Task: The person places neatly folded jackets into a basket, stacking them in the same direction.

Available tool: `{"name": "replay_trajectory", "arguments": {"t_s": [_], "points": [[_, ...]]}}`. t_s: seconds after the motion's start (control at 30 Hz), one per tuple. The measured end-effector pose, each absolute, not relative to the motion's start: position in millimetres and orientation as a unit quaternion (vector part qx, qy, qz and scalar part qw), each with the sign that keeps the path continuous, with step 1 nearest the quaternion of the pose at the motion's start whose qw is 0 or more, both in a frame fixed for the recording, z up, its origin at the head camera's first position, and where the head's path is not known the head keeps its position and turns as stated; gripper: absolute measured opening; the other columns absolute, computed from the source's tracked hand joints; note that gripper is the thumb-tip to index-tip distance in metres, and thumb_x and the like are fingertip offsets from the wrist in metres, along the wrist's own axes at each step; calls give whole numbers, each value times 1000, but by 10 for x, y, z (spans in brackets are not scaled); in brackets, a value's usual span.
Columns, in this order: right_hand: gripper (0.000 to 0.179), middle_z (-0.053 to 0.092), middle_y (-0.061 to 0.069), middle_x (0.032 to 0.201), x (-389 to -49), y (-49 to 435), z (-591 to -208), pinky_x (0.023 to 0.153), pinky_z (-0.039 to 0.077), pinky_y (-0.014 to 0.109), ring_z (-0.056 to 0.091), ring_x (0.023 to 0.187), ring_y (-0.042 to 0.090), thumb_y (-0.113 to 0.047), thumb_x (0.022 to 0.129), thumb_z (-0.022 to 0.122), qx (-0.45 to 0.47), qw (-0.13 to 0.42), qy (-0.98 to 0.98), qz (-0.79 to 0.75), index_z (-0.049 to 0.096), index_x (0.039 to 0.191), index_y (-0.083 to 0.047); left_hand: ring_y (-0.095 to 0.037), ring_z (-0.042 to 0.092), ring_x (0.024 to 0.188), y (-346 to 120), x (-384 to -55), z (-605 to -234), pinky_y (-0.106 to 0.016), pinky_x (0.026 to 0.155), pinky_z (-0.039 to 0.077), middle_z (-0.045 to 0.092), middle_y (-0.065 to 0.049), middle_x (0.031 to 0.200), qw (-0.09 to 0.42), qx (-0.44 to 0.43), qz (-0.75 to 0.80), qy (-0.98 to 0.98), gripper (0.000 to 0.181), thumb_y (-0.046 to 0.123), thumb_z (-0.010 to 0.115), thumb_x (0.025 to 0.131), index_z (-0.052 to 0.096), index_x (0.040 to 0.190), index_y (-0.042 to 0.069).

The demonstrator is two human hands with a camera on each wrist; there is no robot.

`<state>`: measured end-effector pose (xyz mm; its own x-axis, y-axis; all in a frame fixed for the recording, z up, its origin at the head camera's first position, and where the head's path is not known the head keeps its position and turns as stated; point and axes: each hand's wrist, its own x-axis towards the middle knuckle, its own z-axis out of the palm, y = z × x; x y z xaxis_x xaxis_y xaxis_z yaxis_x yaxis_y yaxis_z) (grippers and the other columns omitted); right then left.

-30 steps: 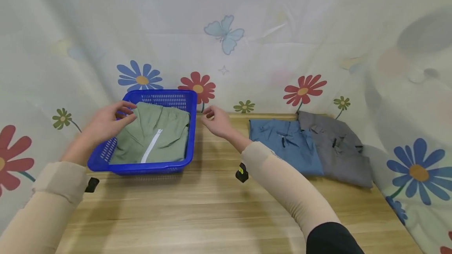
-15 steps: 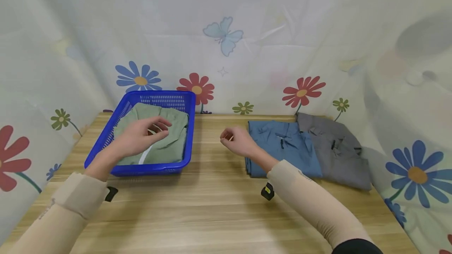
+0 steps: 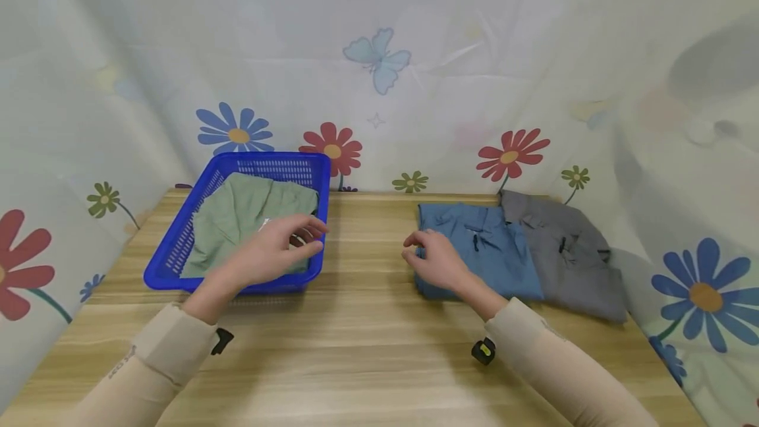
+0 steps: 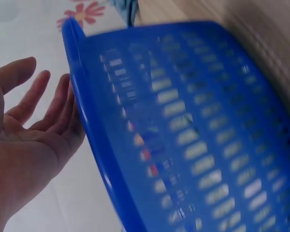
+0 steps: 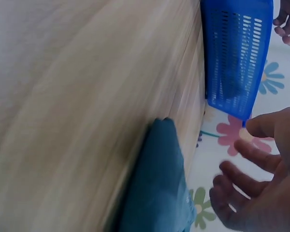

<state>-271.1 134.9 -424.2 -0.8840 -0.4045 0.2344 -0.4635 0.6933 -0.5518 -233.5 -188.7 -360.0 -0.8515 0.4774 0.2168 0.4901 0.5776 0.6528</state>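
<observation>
My left hand [image 3: 273, 252] hovers over the right part of a blue plastic basket [image 3: 269, 155], fingers loosely bent and holding nothing. Inside the basket lies a folded green garment [image 3: 231, 223] with a white zip, partly covered by that hand. The left wrist view has the fingers right by the rim of the basket [image 4: 94, 145]. At the left edge of a folded blue garment [image 3: 504, 262], my right hand [image 3: 439, 259] hangs with relaxed fingers, also without anything in it. From the right wrist, the blue garment [image 5: 154, 179] shows below the fingers.
A folded grey garment [image 3: 575, 269] lies to the right of the blue one, partly under it. Everything stands on a wooden table [image 3: 356, 348]. Behind it hangs a white curtain [image 3: 445, 104] printed with flowers and a butterfly.
My left hand has moved right across the basket from its left side. My right hand has gone from beside the basket rightward to the blue garment. Basket and garments stay put.
</observation>
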Motion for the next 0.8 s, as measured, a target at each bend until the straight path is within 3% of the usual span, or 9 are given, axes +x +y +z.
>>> {"name": "replay_trajectory", "arguments": {"t_s": [0.13,0.33,0.57,0.8], "points": [[27,56,16,123,-2707,1492,-4266,94,38,55,45,120,36,-24,95,61,190,60,-934,295,64,116,-7,-12,60,95,-1758,-2281,-3639,-34,81,51,61,5,114,26,-289,-387,-875,26,27,62,95,60,120,19],[35,42,18,139,-2759,1763,-4261,93,27,68,30,129,41,-26,99,55,104,28,-959,263,55,130,-10,-20,61,102,-1548,-2204,-3691,-36,83,52,59,2,118,50,-267,-433,-859,31,17,64,93,57,124,15],[48,29,24,146,-2852,2010,-4277,94,20,73,22,133,46,-30,101,49,43,-31,-970,238,43,142,-6,-15,57,106,-1292,-2111,-3786,-31,86,51,54,4,121,14,-240,-492,-837,33,15,65,93,56,125,19],[45,32,27,146,-2963,2089,-4362,95,29,70,26,131,51,-24,99,50,59,-71,-976,200,47,139,-5,-17,55,109,-1051,-2084,-3973,-34,89,49,56,2,120,-57,-234,-511,-825,36,22,67,92,55,126,19]]}}
